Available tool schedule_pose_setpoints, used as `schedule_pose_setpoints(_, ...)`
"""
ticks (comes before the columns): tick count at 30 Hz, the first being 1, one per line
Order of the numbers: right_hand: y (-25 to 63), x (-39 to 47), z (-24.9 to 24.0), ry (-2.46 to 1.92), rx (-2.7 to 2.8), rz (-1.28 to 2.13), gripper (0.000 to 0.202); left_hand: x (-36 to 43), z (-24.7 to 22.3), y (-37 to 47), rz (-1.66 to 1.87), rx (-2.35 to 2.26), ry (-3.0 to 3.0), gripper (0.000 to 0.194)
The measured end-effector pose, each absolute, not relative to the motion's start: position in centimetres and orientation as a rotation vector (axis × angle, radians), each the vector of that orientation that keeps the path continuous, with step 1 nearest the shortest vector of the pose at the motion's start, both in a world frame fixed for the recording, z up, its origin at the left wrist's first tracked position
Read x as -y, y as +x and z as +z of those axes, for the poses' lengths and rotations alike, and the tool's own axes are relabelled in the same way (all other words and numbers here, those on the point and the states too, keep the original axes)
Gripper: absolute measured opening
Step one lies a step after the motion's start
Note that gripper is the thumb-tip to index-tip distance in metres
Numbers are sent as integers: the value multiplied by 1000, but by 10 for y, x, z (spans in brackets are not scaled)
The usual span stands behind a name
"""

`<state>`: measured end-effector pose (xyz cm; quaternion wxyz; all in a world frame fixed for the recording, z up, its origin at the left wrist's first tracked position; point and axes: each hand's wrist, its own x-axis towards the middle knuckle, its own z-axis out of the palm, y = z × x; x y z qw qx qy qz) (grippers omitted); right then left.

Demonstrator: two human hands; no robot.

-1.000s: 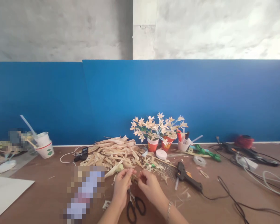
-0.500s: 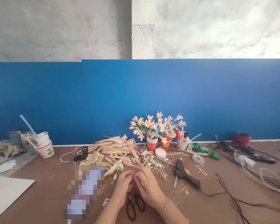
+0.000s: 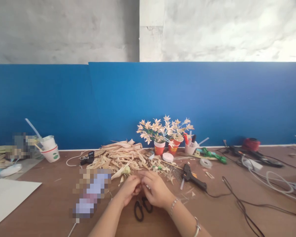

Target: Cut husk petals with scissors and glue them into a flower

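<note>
My left hand (image 3: 131, 189) and my right hand (image 3: 154, 188) meet fingertip to fingertip over the near middle of the table. Both are closed in a pinch, and whatever sits between the fingers is too small and covered to name. Just below them lie black-handled scissors (image 3: 138, 211), their blades hidden under my hands. Beyond the fingers spreads a heap of dry, pale husk strips (image 3: 123, 154). A small star-shaped husk flower (image 3: 171, 178) lies right of my right hand, near a black glue gun (image 3: 193, 177).
Husk flowers (image 3: 156, 128) stand in red paper cups (image 3: 159, 148) at the back. A tape roll (image 3: 205, 163) and a white round lid (image 3: 168, 157) lie before them. Black cable (image 3: 236, 200) runs across the right. White cups (image 3: 51, 153) and white paper (image 3: 12, 200) are at left.
The view has shifted slightly, so the table items appear a little higher. My hands stay together, with the right fingers turned slightly and more forearm showing.
</note>
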<state>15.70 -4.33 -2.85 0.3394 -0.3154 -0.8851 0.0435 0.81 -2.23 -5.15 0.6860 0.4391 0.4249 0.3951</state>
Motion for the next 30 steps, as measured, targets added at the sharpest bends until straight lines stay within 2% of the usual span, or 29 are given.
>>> schedule_pose_setpoints(11,157,34,-42,-868,2145,129,15,24,-50,11,1009,-843,889,7)
schedule_pose_setpoints(19,157,31,-47,-950,2052,194,17,18,-55,9,1129,-965,1003,15)
schedule_pose_setpoints(22,155,28,-50,-1026,1888,394,18,18,-54,11,1192,-1068,1098,23)
schedule_pose_setpoints(27,148,21,-54,-945,1422,1086,26,22,-49,14,1251,-1084,1177,24)
schedule_pose_setpoints(30,145,21,-51,-848,1252,1321,32,25,-45,14,1254,-1050,1156,28)
